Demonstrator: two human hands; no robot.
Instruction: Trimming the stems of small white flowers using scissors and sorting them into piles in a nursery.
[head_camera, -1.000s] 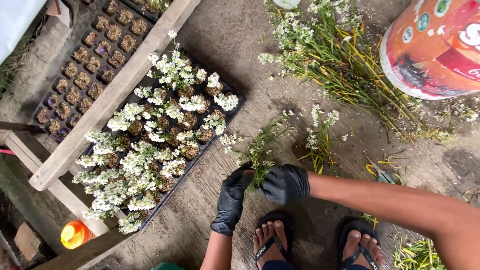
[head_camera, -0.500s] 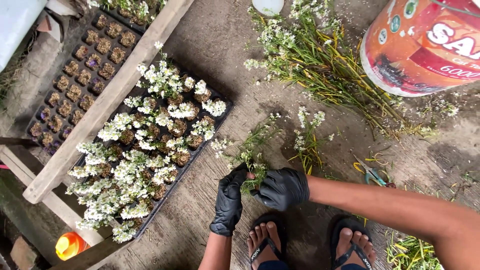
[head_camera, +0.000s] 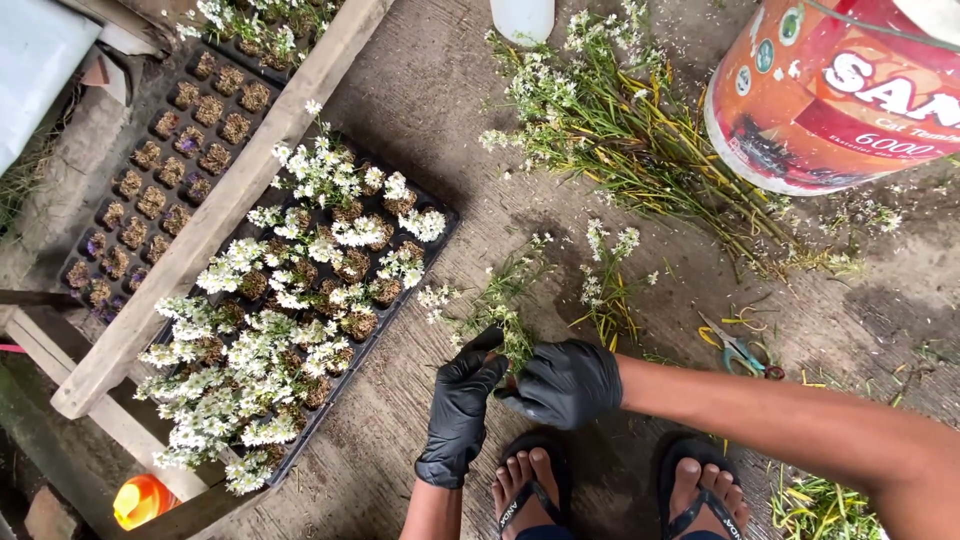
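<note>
Bare concrete floor (head_camera: 440, 120), black plastic seedling tray (head_camera: 445, 232) left of both black-gloved hands, left hand (head_camera: 462, 402) and right hand (head_camera: 568, 380), pinching one thin white-flowered green sprig (head_camera: 505, 325).

My gloved left hand (head_camera: 462, 405) and right hand (head_camera: 565, 381) meet fingertip to fingertip, both pinched closed, forearms bare.

A rough grey concrete floor (head_camera: 450, 110) carries everything. On it lies a black seedling tray (head_camera: 300, 300) full of white-flowered cuttings, with a wooden plank (head_camera: 215, 215) slanting across beside it and a second tray (head_camera: 160, 180) of bare plugs beyond. A heap of flower stems (head_camera: 640, 140) lies near a red bucket (head_camera: 840, 90). Scissors (head_camera: 740, 352) lie among loose clippings (head_camera: 605, 285), near two sandalled feet (head_camera: 610, 490).
</note>
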